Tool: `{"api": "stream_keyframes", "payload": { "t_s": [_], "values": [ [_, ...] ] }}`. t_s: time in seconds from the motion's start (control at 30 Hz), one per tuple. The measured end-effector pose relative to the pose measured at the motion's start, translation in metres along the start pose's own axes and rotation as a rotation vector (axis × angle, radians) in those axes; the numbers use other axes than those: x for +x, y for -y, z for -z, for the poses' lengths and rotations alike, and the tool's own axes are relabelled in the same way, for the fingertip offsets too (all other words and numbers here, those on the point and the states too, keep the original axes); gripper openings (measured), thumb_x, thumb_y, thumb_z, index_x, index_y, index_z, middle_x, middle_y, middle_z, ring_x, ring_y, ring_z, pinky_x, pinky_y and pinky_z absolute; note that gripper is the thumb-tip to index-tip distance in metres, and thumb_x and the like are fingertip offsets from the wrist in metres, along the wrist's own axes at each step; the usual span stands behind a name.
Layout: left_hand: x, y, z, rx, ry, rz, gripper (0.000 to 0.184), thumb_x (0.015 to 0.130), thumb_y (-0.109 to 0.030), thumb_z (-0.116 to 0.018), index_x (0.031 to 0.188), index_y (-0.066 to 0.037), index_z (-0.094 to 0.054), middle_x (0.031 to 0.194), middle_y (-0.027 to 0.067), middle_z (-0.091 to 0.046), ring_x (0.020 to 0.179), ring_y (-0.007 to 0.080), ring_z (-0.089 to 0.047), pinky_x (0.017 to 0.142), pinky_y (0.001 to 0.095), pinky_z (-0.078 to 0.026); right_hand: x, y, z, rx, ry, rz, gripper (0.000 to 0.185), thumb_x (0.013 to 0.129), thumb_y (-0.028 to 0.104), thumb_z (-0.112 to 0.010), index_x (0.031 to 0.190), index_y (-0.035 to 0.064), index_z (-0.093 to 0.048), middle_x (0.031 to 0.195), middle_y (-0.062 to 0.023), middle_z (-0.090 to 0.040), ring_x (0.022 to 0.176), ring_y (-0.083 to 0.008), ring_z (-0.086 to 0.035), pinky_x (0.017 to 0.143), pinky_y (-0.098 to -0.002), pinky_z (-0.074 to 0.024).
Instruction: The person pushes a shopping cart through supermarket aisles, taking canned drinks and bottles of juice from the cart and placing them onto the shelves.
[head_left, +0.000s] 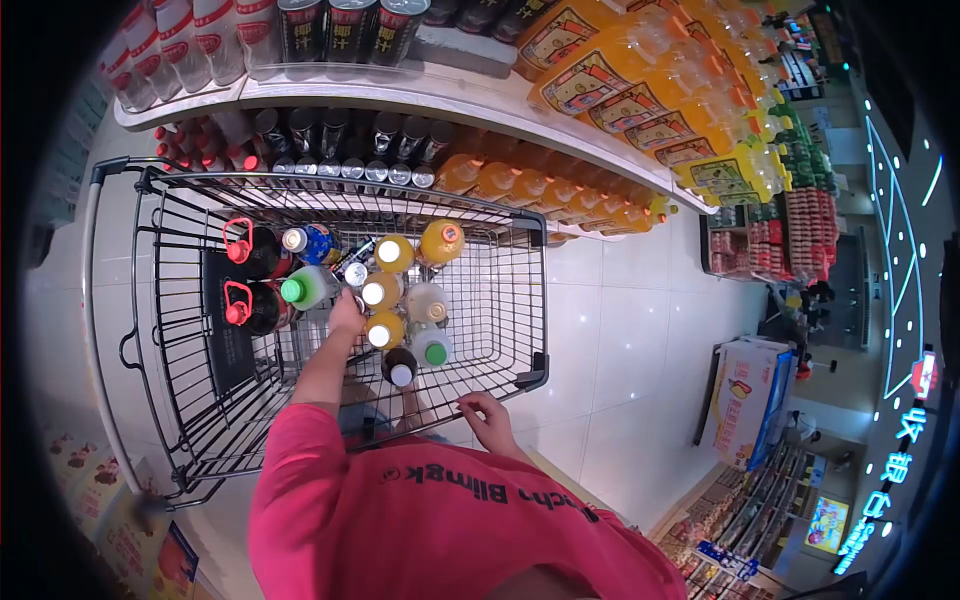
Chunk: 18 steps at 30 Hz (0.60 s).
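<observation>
- The left grip (347, 316) is resting just beside a slim container with a round, whitish top (356, 273); I cannot tell whether it is grasping.
- Left of it, a pale-green plastic bottle with a bright-green cap (305, 288) is sitting; to its right, yellow-orange bottles with white caps (381, 291) are crowding close.
- A black wire shopping cart (532, 379) is enclosing these.
- Farther right, near the rim, the right grip (487, 419) is hanging loosely curled, visibly holding nothing.
- Drinks are apparently being handled; the next move is probably calling for finger clearance.
</observation>
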<state>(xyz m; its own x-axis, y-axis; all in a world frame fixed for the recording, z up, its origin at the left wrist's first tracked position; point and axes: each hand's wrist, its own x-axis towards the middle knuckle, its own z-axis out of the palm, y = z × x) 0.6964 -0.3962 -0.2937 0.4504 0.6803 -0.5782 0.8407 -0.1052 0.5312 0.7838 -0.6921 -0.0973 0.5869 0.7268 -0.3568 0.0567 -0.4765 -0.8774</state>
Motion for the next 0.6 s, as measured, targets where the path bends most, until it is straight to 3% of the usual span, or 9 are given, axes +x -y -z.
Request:
{"api": "stream_keyframes", "payload": {
  "t_s": [0.13, 0.27, 0.37, 0.4, 0.47, 0.57, 0.6],
  "values": [
    [-0.019, 0.017, 0.016, -0.020, -0.029, 0.067, 0.066, 0.061, -0.026, -0.077, 0.109, 0.002, -0.042, 0.095, 0.0237, -0.063, 0.092, 0.0387, -0.061, 0.082, 0.0439, -0.049, 0.008, -0.014, 0.000, 0.097, 0.046, -0.022, 0.012, 0.087, 0.002, -0.058, 0.099, 0.0015, -0.061, 0.094, -0.0064, -0.062, 0.086, -0.0135, -0.062, 0.075, -0.0255, -0.0483],
    [-0.074, 0.016, 0.064, -0.029, -0.128, 0.013, 0.074, 0.060, -0.032, -0.078, 0.113, 0.004, -0.041, 0.098, 0.0253, -0.062, 0.094, 0.0382, -0.061, 0.082, 0.0438, -0.048, 0.023, -0.010, 0.001, 0.093, 0.176, 0.068, 0.013, 0.087, 0.002, -0.059, 0.100, 0.0011, -0.060, 0.096, -0.0047, -0.063, 0.089, -0.0117, -0.060, 0.078, -0.0246, -0.0472],
    [-0.137, -0.008, 0.116, -0.110, -0.334, -0.130, 0.071, 0.060, -0.035, -0.078, 0.112, 0.003, -0.048, 0.100, 0.0220, -0.063, 0.095, 0.0376, -0.061, 0.083, 0.0418, -0.048, 0.035, -0.007, 0.011, 0.046, 0.290, 0.219, 0.017, 0.086, 0.002, -0.060, 0.103, 0.0000, -0.060, 0.098, -0.0051, -0.063, 0.089, -0.0103, -0.059, 0.080, -0.0242, -0.0467],
    [-0.164, -0.024, 0.140, -0.129, -0.308, -0.039, 0.067, 0.059, -0.033, -0.078, 0.109, 0.003, -0.051, 0.100, 0.0205, -0.063, 0.096, 0.0366, -0.061, 0.083, 0.0400, -0.048, 0.038, 0.001, 0.015, 0.084, 0.306, 0.235, 0.017, 0.085, 0.002, -0.060, 0.102, 0.0004, -0.061, 0.097, -0.0050, -0.063, 0.085, -0.0095, -0.058, 0.077, -0.0229, -0.0467],
    [-0.207, -0.040, 0.162, -0.507, -0.308, 0.005, 0.054, 0.064, -0.026, -0.079, 0.101, 0.003, -0.053, 0.082, 0.0136, -0.065, 0.069, 0.0174, -0.064, 0.061, 0.0303, -0.051, 0.032, 0.023, 0.023, 0.131, 0.347, 0.272, 0.018, 0.084, 0.001, -0.059, 0.101, 0.0001, -0.061, 0.095, -0.0052, -0.063, 0.082, -0.0084, -0.058, 0.073, -0.0213, -0.0464],
    [-0.257, -0.048, 0.169, -0.839, -0.362, -0.169, 0.044, 0.070, -0.026, -0.078, 0.094, 0.001, -0.052, 0.076, 0.0094, -0.063, 0.060, 0.0112, -0.060, 0.052, 0.0242, -0.048, 0.038, 0.038, 0.028, 0.147, 0.421, 0.371, 0.028, 0.082, 0.002, -0.061, 0.110, -0.0012, -0.056, 0.099, -0.0069, -0.061, 0.086, -0.0088, -0.057, 0.075, -0.0216, -0.0457],
    [-0.277, -0.056, 0.171, -0.846, -0.373, -0.216, 0.037, 0.075, -0.026, -0.074, 0.088, -0.001, -0.051, 0.075, 0.0081, -0.062, 0.060, 0.0128, -0.061, 0.052, 0.0241, -0.050, 0.038, 0.047, 0.027, 0.146, 0.435, 0.402, 0.032, 0.082, 0.003, -0.062, 0.112, -0.0009, -0.054, 0.102, -0.0073, -0.061, 0.088, -0.0095, -0.057, 0.077, -0.0225, -0.0457]
  ]
}}
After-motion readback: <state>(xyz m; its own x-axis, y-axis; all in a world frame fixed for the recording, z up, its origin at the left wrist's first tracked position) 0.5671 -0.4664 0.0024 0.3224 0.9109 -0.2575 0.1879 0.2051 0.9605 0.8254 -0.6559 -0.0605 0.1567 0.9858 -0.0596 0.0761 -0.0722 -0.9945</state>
